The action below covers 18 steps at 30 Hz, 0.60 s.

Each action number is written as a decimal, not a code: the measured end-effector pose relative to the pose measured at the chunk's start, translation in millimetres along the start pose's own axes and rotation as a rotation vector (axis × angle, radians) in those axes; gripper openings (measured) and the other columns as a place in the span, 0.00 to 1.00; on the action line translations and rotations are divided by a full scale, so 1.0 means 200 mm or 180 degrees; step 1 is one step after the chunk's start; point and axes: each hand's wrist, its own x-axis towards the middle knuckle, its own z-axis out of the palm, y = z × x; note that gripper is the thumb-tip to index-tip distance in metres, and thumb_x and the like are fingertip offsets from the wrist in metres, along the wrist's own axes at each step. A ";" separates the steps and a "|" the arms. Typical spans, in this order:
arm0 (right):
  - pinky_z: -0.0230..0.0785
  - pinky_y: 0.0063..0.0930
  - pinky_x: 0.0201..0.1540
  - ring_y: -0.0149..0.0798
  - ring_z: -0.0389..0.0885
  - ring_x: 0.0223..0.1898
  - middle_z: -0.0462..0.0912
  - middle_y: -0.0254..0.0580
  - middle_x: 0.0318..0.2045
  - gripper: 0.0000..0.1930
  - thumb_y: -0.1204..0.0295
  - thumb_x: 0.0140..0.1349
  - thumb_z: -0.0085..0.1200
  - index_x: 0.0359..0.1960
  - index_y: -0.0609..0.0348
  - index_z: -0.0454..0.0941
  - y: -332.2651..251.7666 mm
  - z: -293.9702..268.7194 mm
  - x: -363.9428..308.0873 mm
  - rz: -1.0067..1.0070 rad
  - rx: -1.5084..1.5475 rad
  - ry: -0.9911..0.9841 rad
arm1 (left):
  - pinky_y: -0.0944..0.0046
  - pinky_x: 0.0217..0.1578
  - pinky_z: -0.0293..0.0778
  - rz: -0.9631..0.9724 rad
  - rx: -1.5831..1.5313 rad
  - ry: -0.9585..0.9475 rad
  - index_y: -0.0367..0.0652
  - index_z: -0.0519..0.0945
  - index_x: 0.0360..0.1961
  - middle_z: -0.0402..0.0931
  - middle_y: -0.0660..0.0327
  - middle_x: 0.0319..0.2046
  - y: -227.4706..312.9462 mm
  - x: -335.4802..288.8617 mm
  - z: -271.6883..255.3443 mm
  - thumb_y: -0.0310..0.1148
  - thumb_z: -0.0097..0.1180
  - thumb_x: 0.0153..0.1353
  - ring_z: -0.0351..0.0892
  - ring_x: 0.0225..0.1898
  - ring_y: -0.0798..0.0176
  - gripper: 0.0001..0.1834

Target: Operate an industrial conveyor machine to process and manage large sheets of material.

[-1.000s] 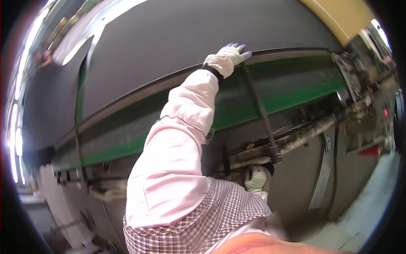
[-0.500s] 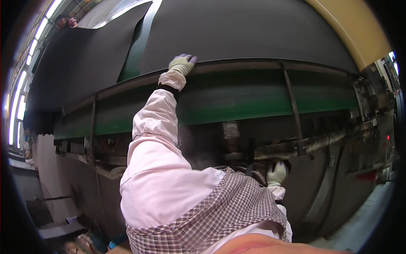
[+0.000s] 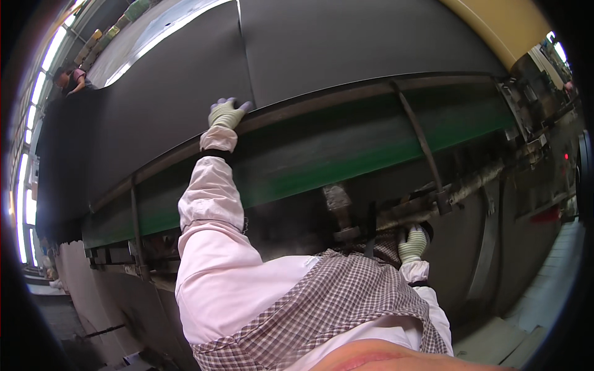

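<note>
My left hand (image 3: 226, 114), in a striped glove with pale purple fingertips, reaches up to the near edge of a dark grey sheet (image 3: 167, 93). Its fingers are apart and lie on the sheet, close to the narrow seam where a second dark sheet (image 3: 346, 46) begins on the right. Low beside my checked apron (image 3: 309, 297) is my right hand (image 3: 413, 245), in the same kind of glove. It is near the machine's lower frame, and its fingertips are too dark and hidden to make out what they touch.
A dark metal rail (image 3: 309, 102) runs along the near edge, with a green belt (image 3: 297, 179) below it. A large yellow roller or cover (image 3: 501, 28) stands at the far right. Another person (image 3: 73, 80) leans by the left sheet's far end.
The green gap between the two sheets has closed to a thin seam. My left hand has shifted left along the edge, and the view has moved slightly. My right hand stays low.
</note>
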 end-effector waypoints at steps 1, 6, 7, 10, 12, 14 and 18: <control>0.70 0.48 0.41 0.57 0.76 0.38 0.78 0.54 0.36 0.11 0.67 0.55 0.54 0.36 0.60 0.77 -0.02 -0.02 0.01 0.0046 0.0007 -0.0056 | 0.51 0.61 0.63 0.0022 0.0043 0.0025 0.50 0.72 0.60 0.67 0.55 0.60 0.10 -0.01 0.00 0.66 0.48 0.57 0.64 0.62 0.48 0.38; 0.69 0.49 0.41 0.56 0.76 0.37 0.78 0.54 0.35 0.12 0.64 0.54 0.54 0.35 0.59 0.77 0.02 0.01 -0.01 0.0016 -0.0103 -0.0108 | 0.49 0.58 0.66 0.0498 0.0017 0.0515 0.57 0.73 0.59 0.69 0.53 0.57 0.44 0.09 0.10 0.59 0.47 0.60 0.67 0.58 0.44 0.30; 0.69 0.49 0.41 0.56 0.76 0.37 0.77 0.54 0.35 0.12 0.64 0.54 0.54 0.35 0.59 0.77 0.02 0.01 -0.01 0.0031 -0.0058 -0.0110 | 0.49 0.58 0.66 0.0784 -0.0164 0.0635 0.57 0.72 0.60 0.69 0.54 0.57 0.52 0.07 0.10 0.58 0.46 0.61 0.68 0.57 0.44 0.29; 0.69 0.49 0.37 0.56 0.76 0.33 0.77 0.53 0.32 0.11 0.65 0.53 0.55 0.34 0.58 0.76 0.01 -0.02 0.00 0.0000 0.0026 -0.0068 | 0.49 0.55 0.68 0.1435 -0.0158 0.0557 0.59 0.72 0.60 0.70 0.55 0.56 0.76 0.05 0.10 0.53 0.42 0.64 0.69 0.56 0.44 0.25; 0.70 0.48 0.35 0.56 0.76 0.32 0.77 0.52 0.31 0.11 0.65 0.52 0.56 0.34 0.58 0.76 0.00 -0.02 0.02 -0.0046 0.0145 -0.0016 | 0.49 0.55 0.69 0.1569 0.0085 0.0288 0.59 0.73 0.59 0.71 0.55 0.55 0.92 0.05 0.06 0.53 0.39 0.65 0.70 0.55 0.45 0.25; 0.70 0.48 0.34 0.55 0.76 0.30 0.78 0.51 0.30 0.10 0.66 0.51 0.56 0.33 0.57 0.77 0.00 -0.02 0.03 -0.0102 0.0282 0.0061 | 0.49 0.54 0.69 0.1660 0.0165 0.0284 0.63 0.72 0.59 0.70 0.55 0.56 1.06 0.06 0.07 0.52 0.36 0.66 0.69 0.55 0.43 0.24; 0.70 0.48 0.34 0.55 0.76 0.31 0.78 0.50 0.29 0.10 0.67 0.50 0.56 0.33 0.56 0.77 0.01 -0.04 0.02 -0.0046 0.0425 0.0073 | 0.47 0.56 0.68 0.1724 0.0075 0.0195 0.63 0.72 0.59 0.69 0.55 0.57 1.40 0.04 0.06 0.54 0.35 0.66 0.68 0.57 0.42 0.25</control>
